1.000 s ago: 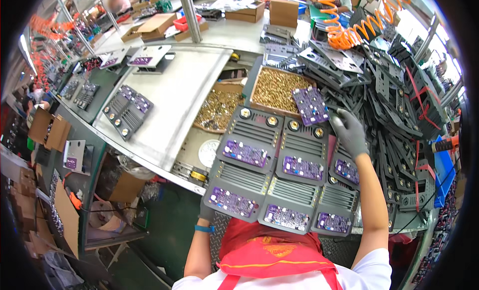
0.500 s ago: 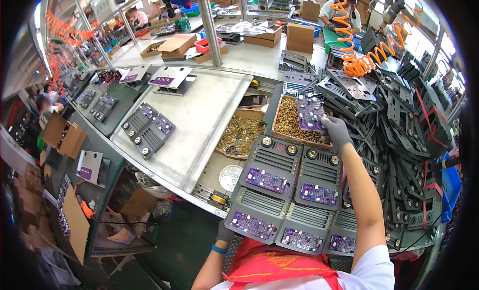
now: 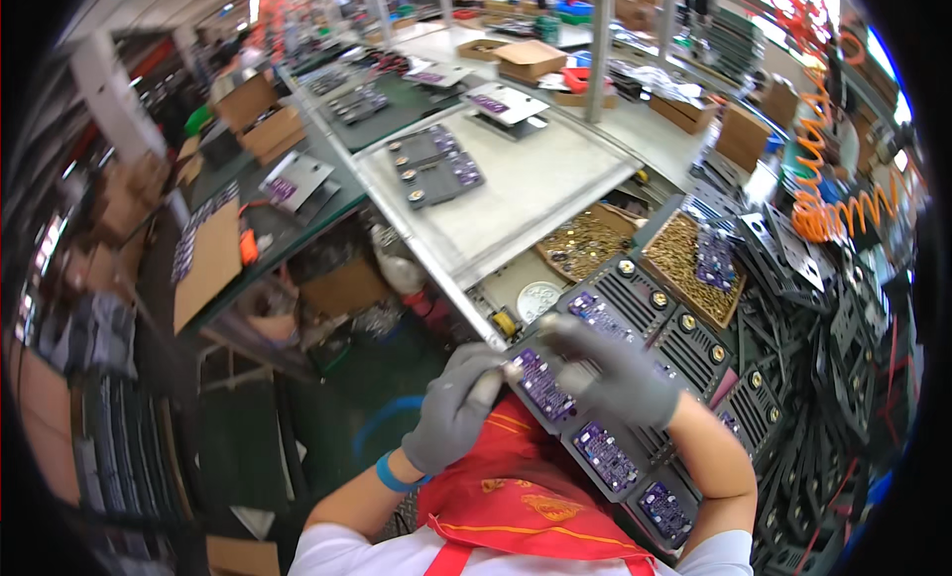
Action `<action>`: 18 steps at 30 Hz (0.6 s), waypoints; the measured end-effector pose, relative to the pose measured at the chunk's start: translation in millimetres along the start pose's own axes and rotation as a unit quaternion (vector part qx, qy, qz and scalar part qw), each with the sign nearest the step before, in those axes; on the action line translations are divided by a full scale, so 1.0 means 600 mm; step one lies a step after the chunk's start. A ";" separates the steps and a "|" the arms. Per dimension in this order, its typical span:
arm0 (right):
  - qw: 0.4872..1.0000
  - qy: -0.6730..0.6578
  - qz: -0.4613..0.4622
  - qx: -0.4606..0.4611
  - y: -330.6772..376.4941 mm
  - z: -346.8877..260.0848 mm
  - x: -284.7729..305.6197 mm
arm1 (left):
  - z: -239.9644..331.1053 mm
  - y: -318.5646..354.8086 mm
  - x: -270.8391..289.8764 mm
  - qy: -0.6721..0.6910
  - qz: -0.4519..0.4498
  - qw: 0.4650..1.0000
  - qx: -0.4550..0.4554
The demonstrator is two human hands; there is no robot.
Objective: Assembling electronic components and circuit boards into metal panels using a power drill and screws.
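The purple circuit board [image 3: 543, 386] sits right under my fingers, on the near-left corner of the dark finned plate [image 3: 635, 373] I am working over. Its long axis runs from beside my left hand [image 3: 451, 407] away toward my lower right, in line with the other boards. My left hand pinches the near end of it, fingers [image 3: 486, 390] narrowed on its corner; my right hand [image 3: 615, 373] lies flat across the plate just past it, fingers [image 3: 565, 330] spread and pressing down, gripping nothing that I can see.

As I judge it, the work is well along: several purple boards already lie in their seats on the plates, one [image 3: 607, 455] just below my right wrist and another [image 3: 662, 509] further down, with more beyond my right hand [image 3: 593, 311]. This one looks not quite settled.

Past my right fingertips stands a tray of small brass parts [image 3: 684, 259] with a loose purple board [image 3: 714, 261] resting on it. Beyond my left hand runs the pale surface [image 3: 535, 179].
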State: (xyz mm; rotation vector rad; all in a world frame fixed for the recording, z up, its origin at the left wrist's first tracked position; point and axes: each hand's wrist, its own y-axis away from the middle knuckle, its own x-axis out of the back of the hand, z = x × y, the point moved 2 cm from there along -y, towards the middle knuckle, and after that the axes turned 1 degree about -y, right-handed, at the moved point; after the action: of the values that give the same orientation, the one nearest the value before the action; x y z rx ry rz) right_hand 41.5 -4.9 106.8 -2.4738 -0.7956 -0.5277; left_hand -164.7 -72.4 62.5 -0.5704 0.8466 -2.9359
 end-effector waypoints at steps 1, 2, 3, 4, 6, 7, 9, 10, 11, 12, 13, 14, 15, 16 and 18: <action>0.996 -0.057 -0.055 0.036 0.007 -0.022 -0.045 | 0.053 -0.015 0.006 0.016 0.023 0.999 -0.039; 0.991 -0.108 -0.067 0.030 0.008 -0.039 -0.074 | 0.089 -0.018 0.007 -0.004 0.051 0.997 -0.048; 0.983 -0.161 -0.081 0.024 0.012 -0.051 -0.096 | 0.115 -0.011 0.010 -0.027 0.079 0.995 -0.055; 0.969 -0.223 -0.091 -0.061 0.011 -0.050 -0.109 | 0.126 0.003 0.017 -0.042 0.097 0.993 -0.052; 0.974 -0.201 -0.100 -0.013 0.007 -0.087 -0.115 | 0.147 0.027 0.034 -0.097 0.103 0.986 -0.092; 0.970 -0.213 -0.112 0.015 0.008 -0.098 -0.122 | 0.154 0.040 0.040 -0.112 0.112 0.983 -0.090; 0.986 -0.063 -0.145 0.059 -0.011 -0.115 -0.124 | 0.168 0.070 0.057 -0.153 0.216 0.961 -0.085; 0.981 -0.101 -0.094 0.133 -0.031 -0.098 -0.145 | 0.186 0.083 0.070 -0.151 0.230 0.961 0.020; 0.983 -0.101 -0.111 0.104 -0.059 -0.083 -0.152 | 0.184 0.102 0.081 -0.162 0.226 0.960 0.015; 0.988 -0.088 -0.102 0.074 -0.089 -0.067 -0.164 | 0.163 0.124 0.085 -0.096 0.109 0.988 0.057; 0.992 -0.077 -0.093 0.043 -0.110 -0.054 -0.180 | 0.145 0.150 0.084 -0.030 -0.012 0.994 0.101; 0.983 -0.151 -0.088 0.053 -0.125 -0.050 -0.220 | 0.129 0.182 0.077 0.061 -0.137 0.980 0.130; 0.946 -0.283 -0.160 -0.012 -0.125 -0.104 -0.245 | 0.105 0.215 0.067 0.152 -0.255 0.941 0.159; 0.912 -0.355 -0.204 -0.005 -0.125 -0.143 -0.275 | 0.068 0.239 0.067 0.143 -0.253 0.942 0.165; 0.840 -0.458 -0.290 -0.008 -0.118 -0.227 -0.289 | -0.011 0.269 0.083 0.203 -0.111 0.949 0.215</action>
State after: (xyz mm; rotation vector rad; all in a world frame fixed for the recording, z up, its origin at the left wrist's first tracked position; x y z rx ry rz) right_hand -161.7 -104.5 154.9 -2.3968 -1.9278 0.5630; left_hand -224.6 -212.8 -9.7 -0.0294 0.1303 -3.3496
